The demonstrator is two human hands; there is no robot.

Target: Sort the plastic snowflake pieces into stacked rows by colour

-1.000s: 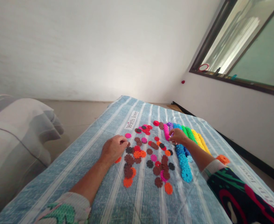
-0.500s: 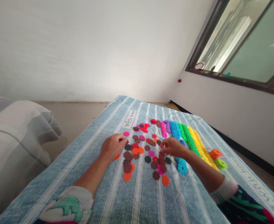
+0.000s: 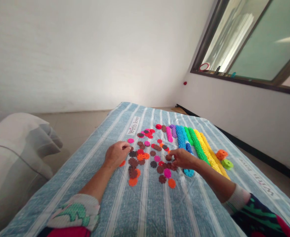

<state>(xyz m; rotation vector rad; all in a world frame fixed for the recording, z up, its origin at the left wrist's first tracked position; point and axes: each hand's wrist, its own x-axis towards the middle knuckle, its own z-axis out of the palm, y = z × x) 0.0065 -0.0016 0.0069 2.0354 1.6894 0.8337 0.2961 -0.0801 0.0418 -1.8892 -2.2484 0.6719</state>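
My left hand (image 3: 117, 154) is closed in a pinch at the left side of the scattered discs, with a small brown disc (image 3: 131, 149) at its fingertips. On the other side, my right hand (image 3: 183, 158) bends its thumb and fingers about a brown notched disc (image 3: 168, 157). Flat notched discs in brown, black, red, pink and orange lie loose between and below the hands. Among them are an orange disc (image 3: 171, 183), a pink disc (image 3: 167, 173) and a black disc (image 3: 153, 164). Parts of the discs under my right hand are hidden.
Right of the loose discs lie long rows of stacked discs: blue (image 3: 181, 135), green (image 3: 198, 148) and yellow (image 3: 207, 151). Short orange (image 3: 222, 154) and lime (image 3: 227, 164) stacks sit farther right. Striped blue cloth (image 3: 149, 204) covers the table. A white-covered object (image 3: 16, 148) stands left.
The view has shifted slightly. My right hand has moved a little left over the brown discs, and one brown disc now shows at its fingertips. My left hand stays nearly in place.
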